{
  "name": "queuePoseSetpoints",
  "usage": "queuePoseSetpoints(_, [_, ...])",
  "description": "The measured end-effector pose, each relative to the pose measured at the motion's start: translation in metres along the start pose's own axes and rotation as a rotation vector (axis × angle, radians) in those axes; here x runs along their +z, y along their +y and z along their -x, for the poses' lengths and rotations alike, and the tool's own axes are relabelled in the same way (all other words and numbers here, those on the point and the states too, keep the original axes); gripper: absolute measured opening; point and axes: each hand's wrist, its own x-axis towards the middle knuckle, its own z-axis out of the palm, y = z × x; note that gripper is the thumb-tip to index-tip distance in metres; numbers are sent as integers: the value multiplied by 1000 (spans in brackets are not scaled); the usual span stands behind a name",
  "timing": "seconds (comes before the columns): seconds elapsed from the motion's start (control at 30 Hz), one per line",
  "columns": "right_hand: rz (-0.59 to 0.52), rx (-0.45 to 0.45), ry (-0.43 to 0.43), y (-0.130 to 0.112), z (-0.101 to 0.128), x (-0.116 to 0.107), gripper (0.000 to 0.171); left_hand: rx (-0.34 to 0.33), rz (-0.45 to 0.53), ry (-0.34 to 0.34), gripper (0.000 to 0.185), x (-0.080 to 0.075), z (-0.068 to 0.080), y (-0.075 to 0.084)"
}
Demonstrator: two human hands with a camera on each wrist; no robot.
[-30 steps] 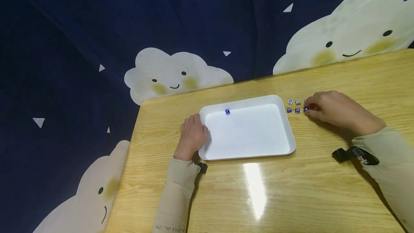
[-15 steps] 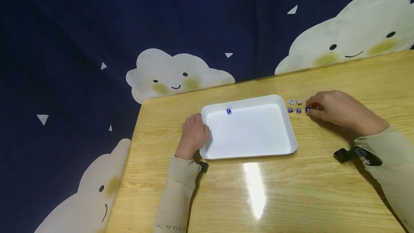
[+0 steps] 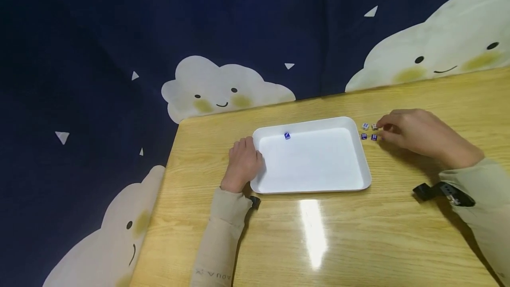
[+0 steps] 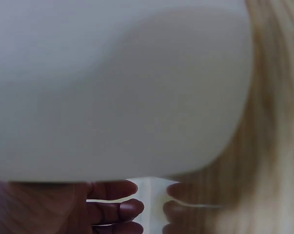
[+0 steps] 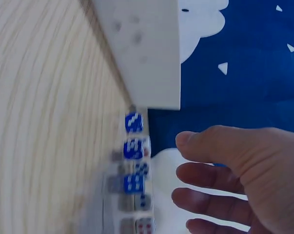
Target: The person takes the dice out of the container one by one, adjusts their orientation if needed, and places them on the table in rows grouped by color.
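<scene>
Head view: I'm seeing my left hand [image 3: 242,164] resting loose-fingered against the white tray [image 3: 360,163]'s left rim; my right hand [image 3: 414,134] is curling beside the dice [image 3: 368,131], gripping nothing I can make out.
Left wrist: tray wall is filling the frame just ahead of my fingers [image 4: 115,207].
Right wrist: relaxed fingers [image 5: 210,178] are hovering just off the dice row [image 5: 134,165]; open tabletop [image 5: 44,146] lies beyond it.

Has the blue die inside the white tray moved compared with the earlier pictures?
No. The blue die keeps its spot near the far rim of the white tray; only the camera shifted.
</scene>
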Motion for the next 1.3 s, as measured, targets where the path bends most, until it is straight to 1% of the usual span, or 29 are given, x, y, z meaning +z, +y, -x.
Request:
queuePoseSetpoints(0.3, [22, -93, 61, -12, -13, -10, 17, -10, -12, -3, 38, 5, -7, 6])
queuePoseSetpoints(0.5, [22, -169, 78, -23, -28, -18, 15, -20, -31, 0, 37, 7, -10, 10])
queuePoseSetpoints(0.67, [27, -231, 86, -37, -42, -22, 11, -36, -50, -14, 38, 7, -11, 13])
queuePoseSetpoints(1.0, [8, -261, 38, -57, -62, -25, 12, -20, -66, 13, 34, 8, -11, 21])
queuePoseSetpoints(1.3, [-43, -304, 41, -68, -71, -16, 10, -14, -82, 22, 33, 8, -8, 30])
